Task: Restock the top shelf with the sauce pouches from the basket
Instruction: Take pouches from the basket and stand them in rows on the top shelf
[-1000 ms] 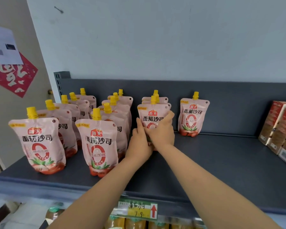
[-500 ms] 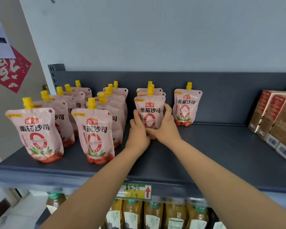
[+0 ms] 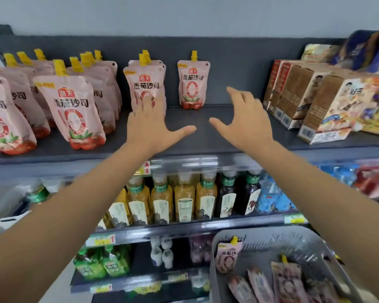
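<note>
1. Pink, yellow-capped sauce pouches [image 3: 70, 110] stand in rows on the dark top shelf [image 3: 206, 136], to the left of and beyond my hands.
2. My left hand [image 3: 150, 125] is spread flat, fingers splayed, gripping nothing; its fingertips overlap the lower front of the front pouch [image 3: 143, 84] of the middle row, though I cannot tell whether they touch it.
3. My right hand [image 3: 243, 119] is loose and half curled over bare shelf, empty, well apart from any pouch.
4. A single pouch [image 3: 193, 82] stands upright at the back of the shelf, beyond the gap between my hands.
5. Brown boxes [image 3: 304, 99] sit right of my right hand.
6. Below my right forearm, the grey basket [image 3: 271, 239] holds more pouches [image 3: 287, 281], most lying flat, one propped up at its left wall.
7. Bottles [image 3: 184, 200] line the shelf under my hands.
</note>
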Tool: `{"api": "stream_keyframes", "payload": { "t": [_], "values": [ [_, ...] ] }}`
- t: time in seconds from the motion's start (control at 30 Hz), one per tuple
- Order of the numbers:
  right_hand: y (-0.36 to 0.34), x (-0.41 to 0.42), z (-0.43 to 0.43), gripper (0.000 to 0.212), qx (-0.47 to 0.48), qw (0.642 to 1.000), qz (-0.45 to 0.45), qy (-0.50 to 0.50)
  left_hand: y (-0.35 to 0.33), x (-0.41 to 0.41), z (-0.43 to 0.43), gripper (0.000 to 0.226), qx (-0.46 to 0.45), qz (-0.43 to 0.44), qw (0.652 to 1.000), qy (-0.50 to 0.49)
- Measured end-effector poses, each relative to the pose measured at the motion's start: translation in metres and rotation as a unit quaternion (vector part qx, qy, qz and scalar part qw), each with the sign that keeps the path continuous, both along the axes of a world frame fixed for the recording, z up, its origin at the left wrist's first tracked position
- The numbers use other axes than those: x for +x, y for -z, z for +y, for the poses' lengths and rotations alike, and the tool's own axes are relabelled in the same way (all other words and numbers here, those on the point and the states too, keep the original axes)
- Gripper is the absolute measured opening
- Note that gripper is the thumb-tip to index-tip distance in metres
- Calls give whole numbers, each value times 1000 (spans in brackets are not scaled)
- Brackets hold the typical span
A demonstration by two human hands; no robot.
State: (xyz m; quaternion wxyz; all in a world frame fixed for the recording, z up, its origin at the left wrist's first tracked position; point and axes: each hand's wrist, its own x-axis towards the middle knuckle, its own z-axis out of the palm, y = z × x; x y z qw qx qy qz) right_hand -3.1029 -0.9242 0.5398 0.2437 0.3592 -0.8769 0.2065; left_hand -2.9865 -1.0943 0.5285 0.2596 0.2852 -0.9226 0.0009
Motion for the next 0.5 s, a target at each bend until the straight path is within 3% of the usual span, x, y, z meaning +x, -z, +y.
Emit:
{"api": "stream_keyframes", "payload": {
  "t": [0.2, 0.5],
  "values": [
    [24, 34, 73, 76, 9, 995, -33, 93, 20, 16, 55, 115, -90, 14, 986, 142],
    [137, 88, 148, 65, 65, 953, -233, 182, 143, 54, 128, 103, -69, -59, 952, 291]
  ]
}}
